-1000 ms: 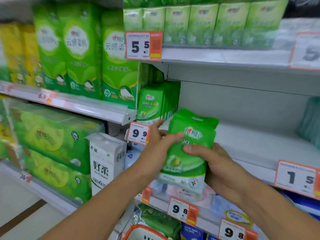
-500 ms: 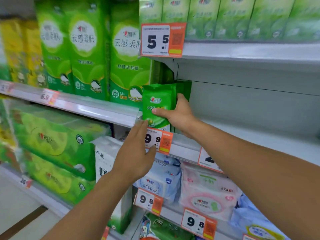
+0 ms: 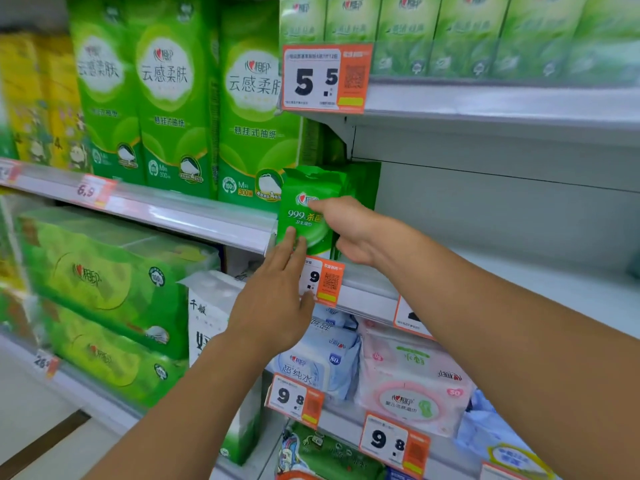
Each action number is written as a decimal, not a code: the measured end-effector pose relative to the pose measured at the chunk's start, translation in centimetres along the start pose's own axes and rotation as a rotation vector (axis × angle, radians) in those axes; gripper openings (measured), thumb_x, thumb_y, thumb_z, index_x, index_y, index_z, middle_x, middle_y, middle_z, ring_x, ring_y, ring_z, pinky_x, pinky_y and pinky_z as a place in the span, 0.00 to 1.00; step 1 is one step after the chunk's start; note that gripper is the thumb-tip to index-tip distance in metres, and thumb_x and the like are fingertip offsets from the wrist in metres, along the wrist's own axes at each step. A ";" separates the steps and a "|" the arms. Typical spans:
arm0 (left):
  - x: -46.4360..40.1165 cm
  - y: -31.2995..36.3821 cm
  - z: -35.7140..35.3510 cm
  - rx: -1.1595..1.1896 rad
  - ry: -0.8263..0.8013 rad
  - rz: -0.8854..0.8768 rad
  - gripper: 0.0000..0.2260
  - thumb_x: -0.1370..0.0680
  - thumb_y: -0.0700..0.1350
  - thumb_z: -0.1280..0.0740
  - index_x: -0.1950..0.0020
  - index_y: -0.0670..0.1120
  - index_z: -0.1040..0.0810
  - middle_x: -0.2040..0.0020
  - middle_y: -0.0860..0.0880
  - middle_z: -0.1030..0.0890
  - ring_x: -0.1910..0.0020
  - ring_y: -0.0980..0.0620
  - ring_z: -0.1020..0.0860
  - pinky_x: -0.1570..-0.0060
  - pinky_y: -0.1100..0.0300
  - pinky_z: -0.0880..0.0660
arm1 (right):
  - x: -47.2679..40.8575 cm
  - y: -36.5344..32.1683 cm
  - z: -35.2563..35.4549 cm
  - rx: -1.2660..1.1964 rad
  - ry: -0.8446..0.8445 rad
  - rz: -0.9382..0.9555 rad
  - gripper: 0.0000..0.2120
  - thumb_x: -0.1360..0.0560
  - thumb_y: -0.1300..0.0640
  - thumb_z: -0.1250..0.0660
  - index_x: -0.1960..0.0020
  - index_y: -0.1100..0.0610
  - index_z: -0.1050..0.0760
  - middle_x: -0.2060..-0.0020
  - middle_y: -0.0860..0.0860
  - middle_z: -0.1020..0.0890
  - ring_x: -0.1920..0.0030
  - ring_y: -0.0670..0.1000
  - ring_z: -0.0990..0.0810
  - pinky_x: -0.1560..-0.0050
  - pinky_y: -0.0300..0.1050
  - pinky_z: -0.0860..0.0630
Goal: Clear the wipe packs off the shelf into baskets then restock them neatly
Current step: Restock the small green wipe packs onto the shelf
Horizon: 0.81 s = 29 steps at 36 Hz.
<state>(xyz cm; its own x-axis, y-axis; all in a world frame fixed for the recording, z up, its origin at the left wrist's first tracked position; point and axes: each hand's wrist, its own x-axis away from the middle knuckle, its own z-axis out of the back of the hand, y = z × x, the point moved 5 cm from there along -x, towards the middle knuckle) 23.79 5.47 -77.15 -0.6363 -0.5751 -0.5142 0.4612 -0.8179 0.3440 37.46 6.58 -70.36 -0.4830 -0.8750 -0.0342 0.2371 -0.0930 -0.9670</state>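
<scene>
Right hand [image 3: 349,230] is up at the front green wipe pack [image 3: 308,216], thumb laid across its face and the fingers tucked round its right edge, so it's gripping that pack. Left hand [image 3: 277,299] comes in from below with straight fingers, tips touching the pack's lower left corner, nothing held, more of a steadying press. The pack stands upright at the left end of the shelf [image 3: 519,292], right at the front lip, with more green packs lined up behind it. Just under the left hand's fingers sits the orange price tag [image 3: 323,278], partly covered.

This looks like the restocking half: the row is being squared up at the shelf's edge, and the long stretch of shelf to the right is bare. Next move, I'd say, calls for nudging this front pack flush with the ones behind, face forward, then letting go cleanly so it doesn't tip off the lip. Below, blue wipe packs [image 3: 318,365] and a pink wipe pack [image 3: 412,393] fill the lower shelf
</scene>
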 end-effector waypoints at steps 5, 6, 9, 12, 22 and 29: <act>0.1 0.1 -0.7 0.122 -0.019 0.018 0.35 0.19 0.49 0.36 0.18 0.51 0.53 0.20 0.58 0.62 0.25 0.47 0.35 0.34 0.51 0.30 | 0.8 -0.4 0.2 0.009 -0.091 -0.064 0.29 0.22 0.40 0.35 0.28 0.56 0.30 0.27 0.57 0.28 0.28 0.57 0.29 0.26 0.59 0.36; 0.1 0.1 -0.7 0.140 -0.013 0.012 0.34 0.19 0.49 0.36 0.18 0.52 0.51 0.20 0.59 0.61 0.27 0.47 0.32 0.35 0.52 0.29 | 1.5 -0.5 0.5 0.034 -0.079 -0.076 0.33 0.21 0.39 0.36 0.24 0.57 0.35 0.24 0.56 0.33 0.24 0.57 0.34 0.24 0.60 0.40; 0.3 0.0 -0.7 0.178 0.014 -0.012 0.32 0.20 0.47 0.35 0.19 0.51 0.46 0.19 0.57 0.56 0.23 0.50 0.38 0.30 0.51 0.33 | 2.5 0.1 1.7 0.096 -0.006 -0.045 0.41 0.22 0.37 0.35 0.20 0.60 0.45 0.21 0.56 0.41 0.21 0.57 0.42 0.24 0.59 0.42; 1.0 0.0 -0.4 0.151 0.041 -0.017 0.31 0.20 0.46 0.34 0.20 0.48 0.43 0.19 0.52 0.49 0.22 0.48 0.42 0.29 0.49 0.35 | 5.3 0.1 3.2 0.181 0.124 0.070 0.39 0.23 0.38 0.34 0.24 0.64 0.38 0.29 0.56 0.28 0.29 0.56 0.30 0.29 0.51 0.34; 12.0 2.4 -7.1 -0.109 -0.626 -0.081 0.12 0.24 0.55 0.32 0.43 0.51 0.23 0.53 0.52 0.20 0.53 0.50 0.23 0.49 0.55 0.25 | 20.1 17.3 1.2 0.283 0.294 0.416 0.06 0.24 0.58 0.34 0.59 0.59 0.21 0.67 0.52 0.18 0.65 0.56 0.19 0.61 0.56 0.21; 26.5 -0.7 -12.9 -0.359 -1.430 -0.027 0.26 0.22 0.61 0.35 0.31 0.45 0.29 0.37 0.44 0.23 0.40 0.43 0.24 0.43 0.54 0.26 | 25.0 35.1 -5.5 0.924 -0.581 -0.254 0.49 0.34 0.44 0.20 0.21 0.45 0.44 0.21 0.57 0.43 0.30 0.60 0.28 0.34 0.56 0.26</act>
<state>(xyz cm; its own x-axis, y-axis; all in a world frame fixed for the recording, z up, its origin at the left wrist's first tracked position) 14.59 -9.01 -101.18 -0.6048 -0.2635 0.7516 0.4285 -0.9031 0.0282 29.02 -15.96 -106.56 -0.1965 -0.8468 0.4944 0.8388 -0.4062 -0.3624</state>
